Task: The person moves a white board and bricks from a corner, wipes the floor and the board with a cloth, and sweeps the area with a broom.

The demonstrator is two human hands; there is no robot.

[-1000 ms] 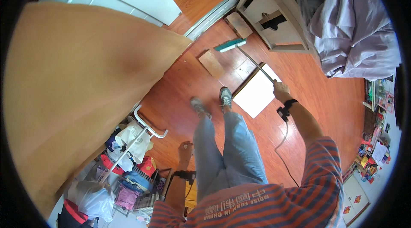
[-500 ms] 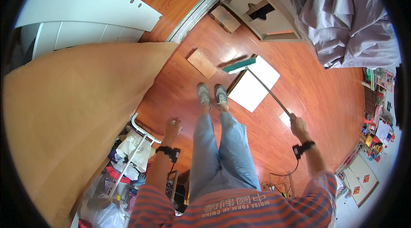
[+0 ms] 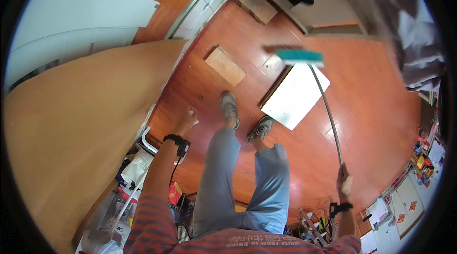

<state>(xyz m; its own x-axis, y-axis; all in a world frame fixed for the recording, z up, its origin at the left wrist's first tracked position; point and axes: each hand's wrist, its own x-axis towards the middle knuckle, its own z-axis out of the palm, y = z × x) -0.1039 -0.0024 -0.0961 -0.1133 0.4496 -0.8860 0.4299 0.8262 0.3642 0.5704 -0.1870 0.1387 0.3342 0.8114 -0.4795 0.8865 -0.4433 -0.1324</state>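
Observation:
My right hand (image 3: 344, 181) grips the grey handle of a broom (image 3: 329, 111), whose wide green head is blurred. That head is just beyond the far edge of a white rectangular panel (image 3: 301, 96) with a dark side, lying on the floor; the handle crosses over the panel. My left hand (image 3: 186, 123) hangs low on the left, its fingers curled around something small and whitish that is too blurred to name. A black strap with a small device is on each wrist.
Two brick-like blocks lie on the reddish wood floor, one tan block (image 3: 225, 66) and one darker block (image 3: 256, 5) by a wooden frame (image 3: 333, 30). A large brown board (image 3: 85, 125) lines the left. Bags and clutter (image 3: 138, 166) sit beside it; grey cloth hangs far right.
The broom's head has swung to the right and upward, with my right hand lower and further right. My feet have stepped apart, and my view has shifted.

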